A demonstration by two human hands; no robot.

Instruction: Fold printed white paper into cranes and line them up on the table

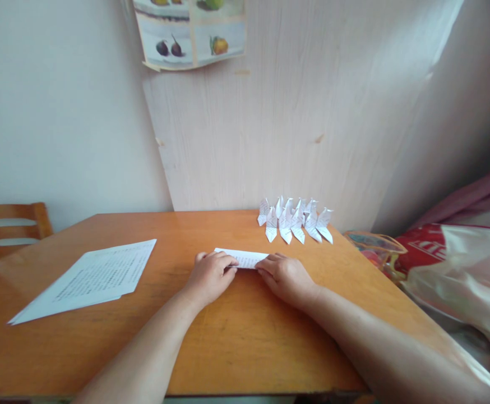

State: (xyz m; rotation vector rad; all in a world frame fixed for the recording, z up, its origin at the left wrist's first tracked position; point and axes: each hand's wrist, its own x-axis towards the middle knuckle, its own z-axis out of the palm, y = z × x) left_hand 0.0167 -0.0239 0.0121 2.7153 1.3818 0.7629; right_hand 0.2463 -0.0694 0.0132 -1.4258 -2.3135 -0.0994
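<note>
A folded sheet of printed paper (pixel 245 258) lies on the wooden table in front of me, its near edge toward my body. My left hand (pixel 211 276) pinches its left end, thumb and fingertips pressed together at the near edge. At the other end, my right hand (pixel 287 278) grips the paper the same way, fingers bent over it. Both palms hide the paper's outer corners. Beyond my right hand stand several folded paper cranes (pixel 297 220), made of similar printed paper and grouped in rows.
A stack of printed sheets (pixel 97 278) lies on the table (pixel 236 348) at left. A wooden chair (pixel 9 230) stands past the left edge. Plastic bags (pixel 463 275) sit off the right edge. Fruit pictures (pixel 190 36) hang on the board behind.
</note>
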